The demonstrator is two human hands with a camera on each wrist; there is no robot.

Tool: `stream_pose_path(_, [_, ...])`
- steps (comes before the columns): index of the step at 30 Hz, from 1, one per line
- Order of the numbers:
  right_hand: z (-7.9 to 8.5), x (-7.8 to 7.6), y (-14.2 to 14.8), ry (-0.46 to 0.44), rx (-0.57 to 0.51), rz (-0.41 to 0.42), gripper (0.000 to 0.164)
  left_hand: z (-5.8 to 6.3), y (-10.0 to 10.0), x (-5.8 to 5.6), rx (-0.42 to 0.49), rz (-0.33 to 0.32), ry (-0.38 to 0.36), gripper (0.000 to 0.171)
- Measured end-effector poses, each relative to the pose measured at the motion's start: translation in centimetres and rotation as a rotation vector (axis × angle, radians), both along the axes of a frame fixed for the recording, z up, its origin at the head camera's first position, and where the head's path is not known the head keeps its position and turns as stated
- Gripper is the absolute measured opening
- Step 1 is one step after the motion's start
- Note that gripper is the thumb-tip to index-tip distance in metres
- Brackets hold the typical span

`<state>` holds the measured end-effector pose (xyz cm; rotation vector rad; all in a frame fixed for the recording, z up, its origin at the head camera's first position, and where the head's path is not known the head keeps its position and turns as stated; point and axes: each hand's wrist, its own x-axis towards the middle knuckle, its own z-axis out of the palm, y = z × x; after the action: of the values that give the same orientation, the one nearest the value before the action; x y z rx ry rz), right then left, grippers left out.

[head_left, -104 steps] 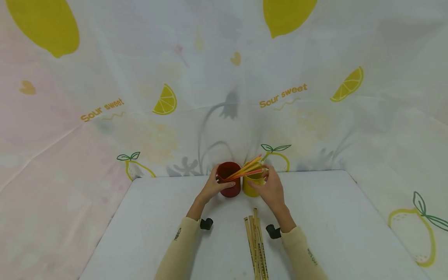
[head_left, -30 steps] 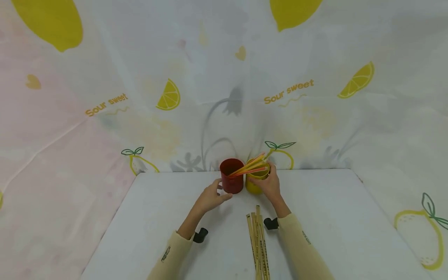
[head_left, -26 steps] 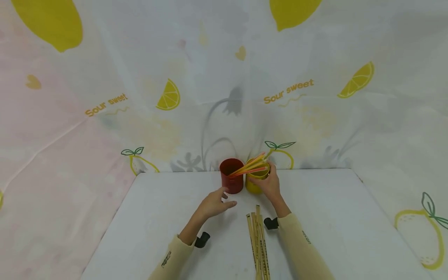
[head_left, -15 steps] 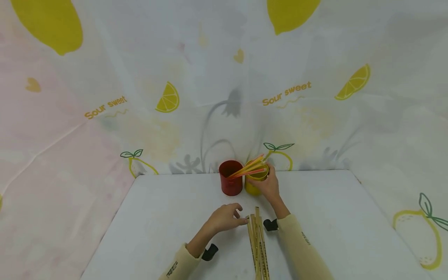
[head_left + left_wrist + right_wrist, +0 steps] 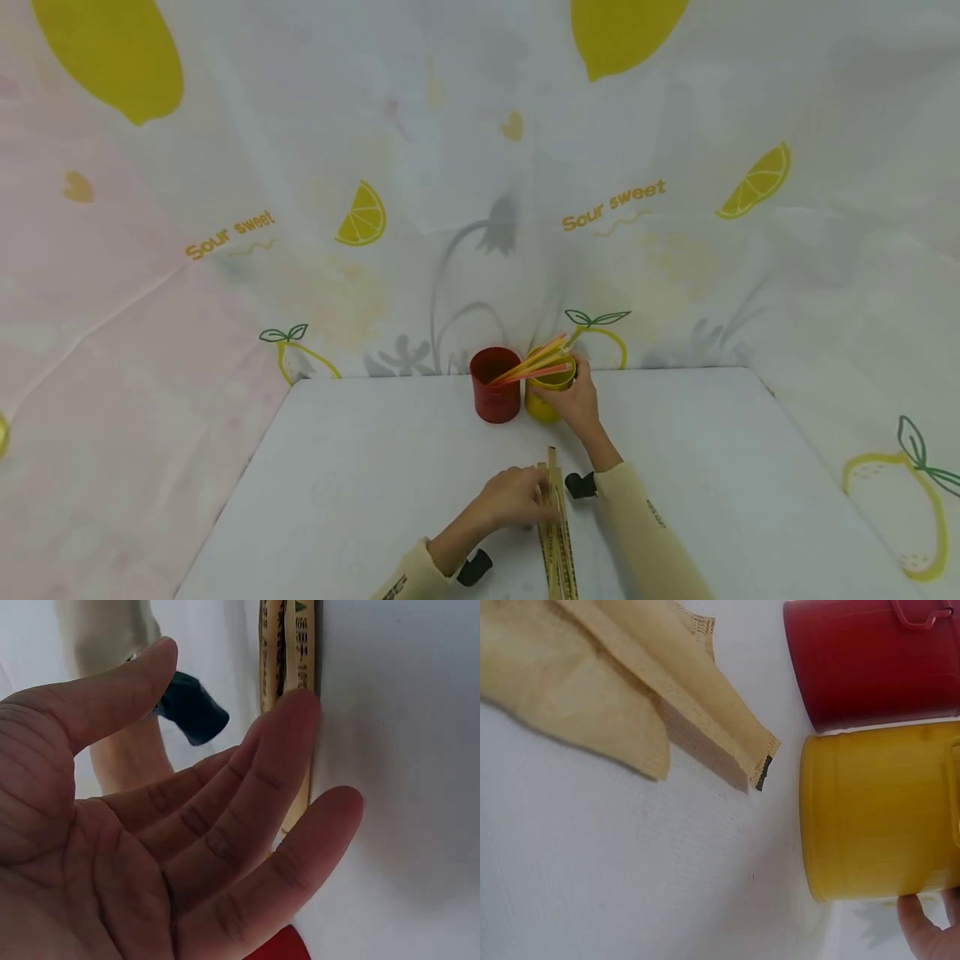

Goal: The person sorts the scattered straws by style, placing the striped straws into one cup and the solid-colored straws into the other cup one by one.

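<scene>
Basically, head view: L hand (image 5: 510,500) is low over the packets (image 5: 555,554) on the table (image 5: 360,483), fingers bent down & hiding part of them; can't tell from here if they touch. R hand (image 5: 579,404) has its grip round the yellow cup (image 5: 542,409), which is upright nr the table's back edge. Red cup (image 5: 495,406) stands upright just to its L, w/ straws (image 5: 532,365) in it, pink, orange & yellow; they lean R, free ends jutting over the yellow cup's mouth. Packets are a loose bunch, narrow, tan, w/ dark print, lying in front of the cups & running out of frame at bottom. Behind: pale cloth (image 5: 450,100) printed w/ lemons (image 5: 112,58) & "Sour sweet" lettering (image 5: 615,197). Cream sleeves (image 5: 651,527), & a black mount (image 5: 474,568) at ea. wrist.

L wrist view: palm side of L hand, grip released, thumb well apart from the other fingers, which are gently bent. Packets run just behind the fingertips, print showing; red cup's a sliver at bottom. R sleeve & its mount are in bkgd, partly hidden.

R wrist view: yellow cup fills R side, seen sideways; red cup just beside it at top, w/ a wire loop (image 5: 917,628). Packet ends come in from upper L & stop short of both cups. Only a bit of R hand shows, lower R corner, against yellow cup's side.
</scene>
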<state>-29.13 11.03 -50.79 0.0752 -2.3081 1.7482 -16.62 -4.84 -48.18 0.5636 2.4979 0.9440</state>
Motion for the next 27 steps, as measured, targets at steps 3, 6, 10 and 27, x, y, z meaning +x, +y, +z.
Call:
stream_pose_path(3, [-0.1, 0.0, 0.0, -0.011, 0.010, 0.001, 0.100, -0.4, 0.5, 0.2, 0.006, 0.015, -0.029, 0.029])
stream_pose_path(6, [-0.2, 0.0, 0.1, -0.017, 0.009, -0.001, 0.101, -0.7, 0.9, 0.5, -0.002, 0.031, -0.041, 0.032])
stream_pose_path(10, [-0.2, 0.2, 0.1, -0.011, 0.004, 0.002, 0.101, -0.9, 1.3, 0.9, -0.026, 0.053, -0.047, 0.035])
stream_pose_path(27, [0.3, 0.4, 0.1, -0.023, -0.001, 0.015, 0.100, -2.0, 1.9, 1.1, 0.034, 0.104, -0.055, 0.033])
